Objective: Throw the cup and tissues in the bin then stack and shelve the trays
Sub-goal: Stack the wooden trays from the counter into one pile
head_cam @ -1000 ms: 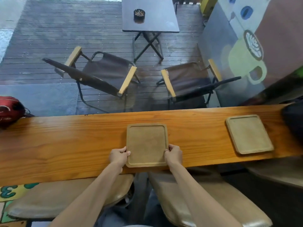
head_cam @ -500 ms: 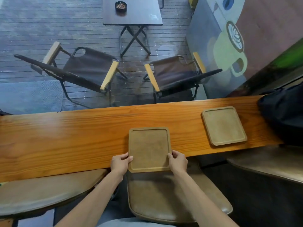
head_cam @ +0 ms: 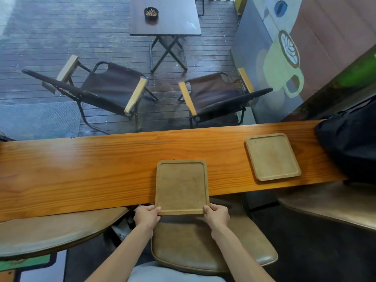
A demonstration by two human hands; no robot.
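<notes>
Square tan wooden tray (head_cam: 181, 186), gripped at both near corners, overhanging the near edge of the long orange wooden counter (head_cam: 81, 171).

Left hand (head_cam: 147, 217) and right hand (head_cam: 216, 216) each clamped on it; second matching tray (head_cam: 272, 156) lies flat, far right, beside a black bag (head_cam: 350, 147).

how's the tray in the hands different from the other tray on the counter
The held tray is gripped at its near corners by the left hand and right hand; the far tray is untouched. The held tray overhangs the counter edge; the far tray lies fully on it, slightly rotated. Both are empty, square, wooden, with raised rims.
</notes>
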